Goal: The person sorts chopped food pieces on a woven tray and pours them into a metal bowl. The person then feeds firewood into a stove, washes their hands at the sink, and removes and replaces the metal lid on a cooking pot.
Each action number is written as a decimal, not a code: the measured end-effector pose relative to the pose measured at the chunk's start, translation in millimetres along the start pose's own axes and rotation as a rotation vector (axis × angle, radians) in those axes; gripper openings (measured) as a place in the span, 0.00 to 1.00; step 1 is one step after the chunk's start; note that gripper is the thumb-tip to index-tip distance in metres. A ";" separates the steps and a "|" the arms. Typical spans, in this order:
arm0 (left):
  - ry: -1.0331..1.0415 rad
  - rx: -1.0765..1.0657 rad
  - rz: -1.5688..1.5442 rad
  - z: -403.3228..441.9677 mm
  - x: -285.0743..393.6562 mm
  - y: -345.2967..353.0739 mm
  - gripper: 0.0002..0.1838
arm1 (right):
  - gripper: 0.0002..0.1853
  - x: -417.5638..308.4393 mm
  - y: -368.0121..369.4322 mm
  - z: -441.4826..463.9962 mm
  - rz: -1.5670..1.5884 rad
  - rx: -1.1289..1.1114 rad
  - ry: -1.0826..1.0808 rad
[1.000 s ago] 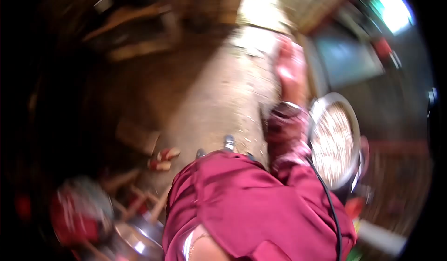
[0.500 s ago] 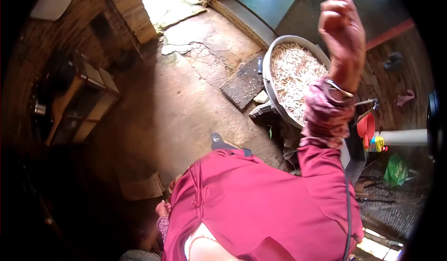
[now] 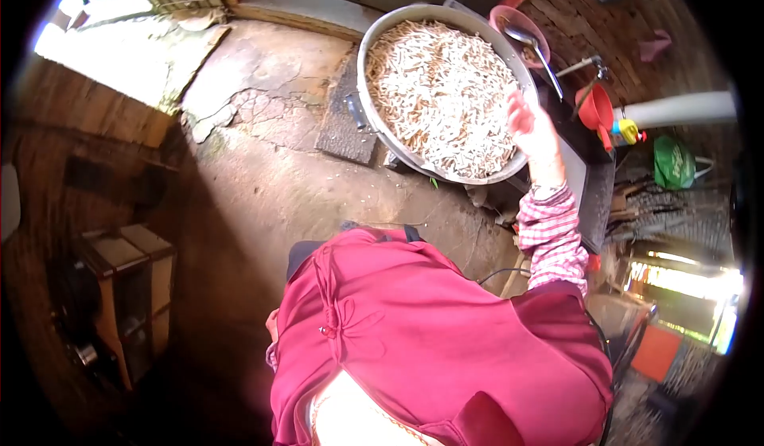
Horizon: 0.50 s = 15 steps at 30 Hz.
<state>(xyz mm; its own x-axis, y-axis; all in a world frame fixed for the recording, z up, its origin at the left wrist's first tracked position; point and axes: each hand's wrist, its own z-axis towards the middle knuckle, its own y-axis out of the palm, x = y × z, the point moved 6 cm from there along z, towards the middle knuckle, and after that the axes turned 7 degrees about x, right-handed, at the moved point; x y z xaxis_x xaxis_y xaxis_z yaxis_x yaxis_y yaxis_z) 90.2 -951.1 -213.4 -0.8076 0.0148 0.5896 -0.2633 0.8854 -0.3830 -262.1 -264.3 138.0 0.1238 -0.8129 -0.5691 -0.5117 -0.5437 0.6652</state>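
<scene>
A large round metal pan (image 3: 380,128) with a side handle is filled with short, thin, pale pieces (image 3: 442,96) whose kind I cannot make out. My right hand (image 3: 535,132) is over the pan's right rim, its fingers loosely bent and apart. Nothing shows in it. Whether the fingertips touch the pale pieces is unclear. Only a sliver of my left hand (image 3: 272,327) shows low beside my red garment, and its fingers are hidden.
Behind the pan is a pink bowl (image 3: 500,18) with a metal ladle (image 3: 535,46). A tap (image 3: 593,64), a red scoop (image 3: 595,110) and a green bag (image 3: 673,162) are at right. A cabinet (image 3: 131,287) stands at left, on a cracked floor (image 3: 263,183).
My right hand has come down from above and beyond the pan to its right rim. The view has shifted, showing more of the pan and the pink bowl. My left hand is now less visible.
</scene>
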 end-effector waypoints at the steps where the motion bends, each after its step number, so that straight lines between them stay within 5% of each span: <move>1: 0.019 -0.012 0.023 8.8 14.2 -2.1 0.09 | 0.13 9.6 -20.8 1.4 -0.010 0.056 -0.025; 4: 0.066 -0.046 0.093 35.1 46.9 -17.1 0.09 | 0.16 53.7 -37.4 -28.0 -0.290 0.111 -0.200; 8: 0.114 -0.054 0.169 77.3 69.9 -48.8 0.09 | 0.16 164.7 -19.3 -54.7 -0.209 0.185 0.187; 10: 0.167 -0.075 0.218 113.6 77.1 -61.1 0.09 | 0.16 221.5 32.8 -78.1 -0.489 0.068 0.221; 15: 0.334 -0.116 0.272 207.6 112.1 -96.7 0.09 | 0.16 309.3 89.8 -84.5 -0.619 0.028 0.241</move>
<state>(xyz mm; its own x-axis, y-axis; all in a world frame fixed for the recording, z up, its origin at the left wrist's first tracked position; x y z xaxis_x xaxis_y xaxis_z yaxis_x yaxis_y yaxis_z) -84.4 -1131.5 -257.9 -0.6197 0.3868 0.6829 0.0118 0.8746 -0.4847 -198.0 -582.2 62.5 0.5872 -0.3778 -0.7159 -0.3061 -0.9224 0.2357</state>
